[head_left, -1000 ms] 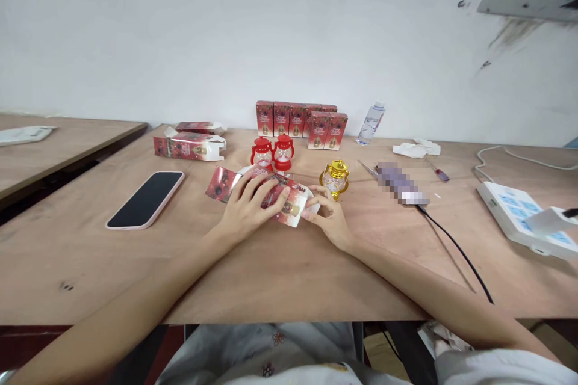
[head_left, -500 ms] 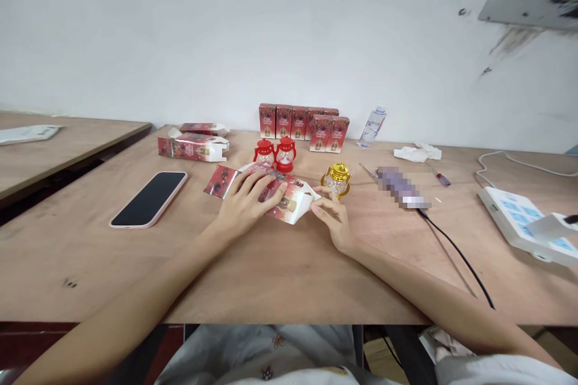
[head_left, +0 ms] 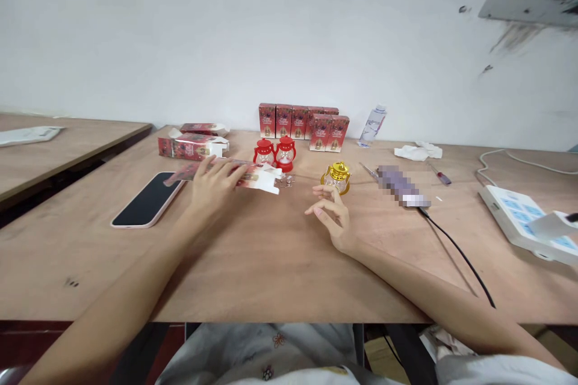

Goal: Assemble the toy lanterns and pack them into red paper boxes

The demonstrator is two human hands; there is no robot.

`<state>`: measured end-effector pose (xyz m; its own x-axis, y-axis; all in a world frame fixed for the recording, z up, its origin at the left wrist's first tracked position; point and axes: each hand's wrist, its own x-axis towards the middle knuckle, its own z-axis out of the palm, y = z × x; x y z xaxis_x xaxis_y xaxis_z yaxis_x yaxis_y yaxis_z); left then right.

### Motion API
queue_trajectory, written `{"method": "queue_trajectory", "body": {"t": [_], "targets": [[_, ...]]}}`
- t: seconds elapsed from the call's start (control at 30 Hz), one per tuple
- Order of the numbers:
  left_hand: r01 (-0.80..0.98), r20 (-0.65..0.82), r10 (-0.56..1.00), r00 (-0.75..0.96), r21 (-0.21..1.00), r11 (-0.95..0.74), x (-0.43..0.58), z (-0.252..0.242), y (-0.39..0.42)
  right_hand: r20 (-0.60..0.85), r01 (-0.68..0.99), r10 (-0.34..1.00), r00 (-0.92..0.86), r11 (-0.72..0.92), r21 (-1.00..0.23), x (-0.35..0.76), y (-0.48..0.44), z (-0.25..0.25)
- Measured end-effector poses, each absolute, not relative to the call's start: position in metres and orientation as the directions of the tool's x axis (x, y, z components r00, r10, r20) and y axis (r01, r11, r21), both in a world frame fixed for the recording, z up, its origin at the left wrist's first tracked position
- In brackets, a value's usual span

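Note:
My left hand [head_left: 215,183] grips a flattened red printed cardboard box [head_left: 253,175] from above; its white end flaps point right, and its left end reaches over the phone. My right hand [head_left: 333,216] is apart from it, empty, with loosely curved fingers spread above the table. Just behind those fingers stands a gold mini lantern [head_left: 336,177]. Two red mini lanterns, one on the left [head_left: 264,152] and one on the right [head_left: 285,154], stand behind the held box. Small metallic pieces [head_left: 287,180] lie in front of the red lanterns, too small to make out.
Several upright red boxes [head_left: 292,122] stand near the wall, a water bottle [head_left: 372,126] beside them. More flat boxes [head_left: 192,147] lie back left. A phone [head_left: 147,200] lies at left. At right are tissue [head_left: 418,151], a screwdriver [head_left: 440,176], a cabled pixelated object [head_left: 401,186] and a power strip [head_left: 526,222].
My left hand has carried the box left and slightly back, away from my right hand. My right hand has let go of the box's flap end and stayed in place. The small metallic pieces now show.

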<state>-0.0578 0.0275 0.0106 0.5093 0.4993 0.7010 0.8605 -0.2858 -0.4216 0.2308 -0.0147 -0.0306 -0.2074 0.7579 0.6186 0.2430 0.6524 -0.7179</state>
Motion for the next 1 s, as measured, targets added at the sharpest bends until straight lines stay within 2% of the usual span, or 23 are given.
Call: {"method": "queue_trajectory", "body": {"t": [0.17, 0.33, 0.4, 0.5, 0.6, 0.7, 0.87, 0.93, 1.0], "targets": [[0.945, 0.746, 0.583, 0.321, -0.290, -0.150, -0.100, 0.015, 0.042, 0.704, 0.337, 0.664, -0.253, 0.742, -0.579, 0.230, -0.021, -0.029], [0.989, 0.760, 0.633, 0.145, -0.132, -0.068, -0.145, 0.009, 0.057, 0.759, 0.469, 0.621, -0.198, 0.740, -0.483, 0.232, -0.019, -0.031], [0.984, 0.679, 0.712, 0.175, -0.138, -0.110, -0.161, 0.002, 0.063, 0.798, 0.524, 0.584, -0.145, 0.730, -0.439, 0.234, -0.014, -0.033], [0.978, 0.620, 0.762, 0.188, -0.190, -0.087, -0.182, -0.008, 0.068, 0.853, 0.583, 0.520, -0.053, 0.709, -0.396, 0.240, -0.005, -0.035], [0.957, 0.595, 0.768, 0.238, -0.277, -0.081, -0.197, -0.013, 0.071, 0.859, 0.626, 0.511, -0.001, 0.671, -0.399, 0.248, 0.006, -0.036], [0.951, 0.597, 0.758, 0.263, -0.295, -0.097, -0.198, -0.005, 0.068, 0.840, 0.696, 0.543, 0.008, 0.600, -0.394, 0.256, 0.018, -0.036], [0.990, 0.767, 0.635, 0.094, -0.138, 0.020, -0.169, 0.023, 0.053, 0.783, 0.763, 0.621, -0.040, 0.525, -0.377, 0.262, 0.031, -0.037], [0.999, 0.823, 0.567, 0.034, -0.047, 0.008, -0.153, 0.030, 0.049, 0.729, 0.737, 0.682, -0.049, 0.518, -0.435, 0.262, 0.033, -0.037], [0.996, 0.863, 0.505, 0.008, 0.040, -0.084, -0.133, 0.031, 0.046, 0.691, 0.693, 0.723, -0.021, 0.508, -0.512, 0.262, 0.034, -0.038]]}}
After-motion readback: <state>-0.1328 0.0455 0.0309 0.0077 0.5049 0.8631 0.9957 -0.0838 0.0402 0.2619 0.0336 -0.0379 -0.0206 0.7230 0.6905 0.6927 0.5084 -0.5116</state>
